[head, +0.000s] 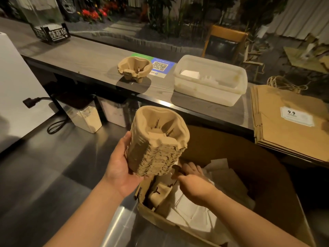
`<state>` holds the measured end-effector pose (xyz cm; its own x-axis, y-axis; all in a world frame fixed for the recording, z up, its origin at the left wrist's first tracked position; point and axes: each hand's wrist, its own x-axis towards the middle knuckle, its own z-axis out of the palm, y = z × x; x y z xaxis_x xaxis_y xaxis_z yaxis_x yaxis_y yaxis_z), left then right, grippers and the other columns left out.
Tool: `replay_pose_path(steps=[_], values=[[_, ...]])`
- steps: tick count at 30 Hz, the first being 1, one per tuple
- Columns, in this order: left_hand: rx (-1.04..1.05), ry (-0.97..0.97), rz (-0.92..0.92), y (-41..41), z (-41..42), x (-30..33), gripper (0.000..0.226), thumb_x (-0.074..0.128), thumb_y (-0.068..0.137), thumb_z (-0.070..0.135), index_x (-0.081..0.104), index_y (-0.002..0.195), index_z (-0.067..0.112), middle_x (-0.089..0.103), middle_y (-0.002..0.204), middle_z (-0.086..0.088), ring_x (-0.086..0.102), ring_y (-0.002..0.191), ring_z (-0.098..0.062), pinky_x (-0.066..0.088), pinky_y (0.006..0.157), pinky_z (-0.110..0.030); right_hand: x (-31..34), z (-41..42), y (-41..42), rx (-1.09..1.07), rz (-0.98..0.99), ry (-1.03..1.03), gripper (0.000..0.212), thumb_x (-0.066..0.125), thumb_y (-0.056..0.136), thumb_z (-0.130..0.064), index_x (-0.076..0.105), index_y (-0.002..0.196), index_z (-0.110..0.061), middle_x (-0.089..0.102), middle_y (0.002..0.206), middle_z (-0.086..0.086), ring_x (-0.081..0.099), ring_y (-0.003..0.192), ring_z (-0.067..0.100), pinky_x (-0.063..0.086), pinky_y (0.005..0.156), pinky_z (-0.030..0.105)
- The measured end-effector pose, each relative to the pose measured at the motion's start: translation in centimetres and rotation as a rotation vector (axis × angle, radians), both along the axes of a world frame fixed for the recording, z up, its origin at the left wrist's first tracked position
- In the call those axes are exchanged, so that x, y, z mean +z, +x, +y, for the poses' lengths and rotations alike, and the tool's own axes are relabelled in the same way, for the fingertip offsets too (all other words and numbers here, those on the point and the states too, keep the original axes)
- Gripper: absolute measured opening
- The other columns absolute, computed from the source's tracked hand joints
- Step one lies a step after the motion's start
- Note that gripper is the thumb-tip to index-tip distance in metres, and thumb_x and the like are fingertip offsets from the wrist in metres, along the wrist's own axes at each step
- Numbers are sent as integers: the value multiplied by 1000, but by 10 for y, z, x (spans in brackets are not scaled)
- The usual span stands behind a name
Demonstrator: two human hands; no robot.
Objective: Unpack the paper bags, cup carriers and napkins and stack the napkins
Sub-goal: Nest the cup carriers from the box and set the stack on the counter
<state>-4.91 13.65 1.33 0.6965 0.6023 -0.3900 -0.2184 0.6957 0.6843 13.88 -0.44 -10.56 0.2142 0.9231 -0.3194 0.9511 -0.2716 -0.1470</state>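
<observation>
We see a grey surface (pixel 85 56) bearing a lone carrier (pixel 134 69), a plastic tub (pixel 210 81) and paper bags (pixel 288 125), with plants and a chair (pixel 224 42) beyond. Our left hand (pixel 119 168) grips a carrier stack (pixel 156 141) above the box (pixel 263 184) of napkins (pixel 199 211); our right hand (pixel 194 182) pinches a carrier inside it.

Readable text, three spots:
- White label (pixel 296 117) on the top of the flat brown paper bag stack (pixel 288 125), right edge of frame: "9.9" in black; smaller print under it too small to read.
- Black box-shaped stand with white lettering (pixel 53 34), upper left on the grey wood-grain desk (pixel 85 56): large white Chinese characters, look like "哇塞说"; not fully certain.
- Green-and-blue flat sign (pixel 156 65) on the desk, upper centre: QR code on the blue half, small text around it illegible.
</observation>
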Motion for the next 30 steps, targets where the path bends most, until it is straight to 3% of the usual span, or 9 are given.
replay_pose_path(steps=[4, 7, 10, 15, 18, 20, 24, 27, 30], values=[[-6, -2, 16, -3, -5, 3, 64, 50, 82, 67, 76, 123, 27, 69, 133, -17, 64, 122, -42, 54, 97, -53, -1, 4, -15, 0, 65, -38, 38, 55, 99, -38, 50, 137, -35, 46, 140, 10, 34, 132, 35, 36, 108, 46], [-25, 18, 0, -7, -9, 6, 61, 47, 83, 65, 79, 117, 26, 70, 131, -18, 69, 116, -39, 60, 88, -49, 2, 6, -24, -42, 111, 16, 26, 50, 103, -42, 53, 128, -38, 50, 128, 7, 40, 124, 30, 42, 101, 43], [-21, 41, 7, -13, -11, 8, 60, 46, 84, 64, 79, 117, 27, 70, 131, -17, 68, 117, -39, 56, 92, -51, 9, 2, -22, -108, 119, 106, 22, 45, 105, -40, 55, 124, -36, 49, 124, 4, 45, 119, 27, 46, 98, 41], [6, 29, 14, -16, -16, 11, 60, 46, 86, 63, 76, 122, 27, 69, 132, -17, 68, 118, -39, 56, 95, -52, 39, -20, -4, -384, 258, 225, 16, 43, 106, -33, 58, 107, -28, 48, 108, -1, 60, 86, 19, 55, 80, 36], [-15, 43, -2, -17, -21, 16, 59, 48, 86, 61, 73, 127, 28, 70, 130, -18, 68, 118, -41, 60, 90, -52, 60, -37, 1, -627, 429, 347, 24, 40, 109, -33, 57, 92, -28, 61, 92, 0, 60, 80, 16, 48, 67, 28], [-9, 47, 0, -18, -24, 19, 60, 49, 85, 60, 70, 131, 29, 70, 131, -18, 65, 122, -43, 56, 96, -55, 73, -51, 1, -800, 635, 403, 27, 41, 109, -34, 62, 95, -24, 67, 87, 0, 64, 81, 16, 50, 70, 29], [-24, 78, 22, -19, -29, 21, 60, 48, 86, 62, 70, 132, 30, 69, 133, -17, 62, 126, -43, 49, 102, -57, 104, -77, 0, -904, 989, 527, 28, 42, 109, -35, 67, 110, -22, 76, 98, 3, 73, 99, 24, 53, 99, 46], [-92, 114, 25, -21, -38, 23, 53, 47, 83, 60, 79, 114, 31, 73, 124, -17, 64, 118, -43, 51, 97, -55, 131, -91, 0, -834, 1019, 587, 27, 43, 107, -37, 66, 116, -27, 76, 104, -2, 72, 103, 21, 51, 103, 47], [-131, 145, 59, -23, -45, 24, 50, 48, 83, 58, 81, 109, 31, 73, 123, -18, 64, 118, -43, 50, 100, -57, 164, -100, 0, -743, 892, 610, 23, 45, 107, -36, 67, 113, -37, 74, 101, -9, 70, 99, 16, 54, 98, 41]])
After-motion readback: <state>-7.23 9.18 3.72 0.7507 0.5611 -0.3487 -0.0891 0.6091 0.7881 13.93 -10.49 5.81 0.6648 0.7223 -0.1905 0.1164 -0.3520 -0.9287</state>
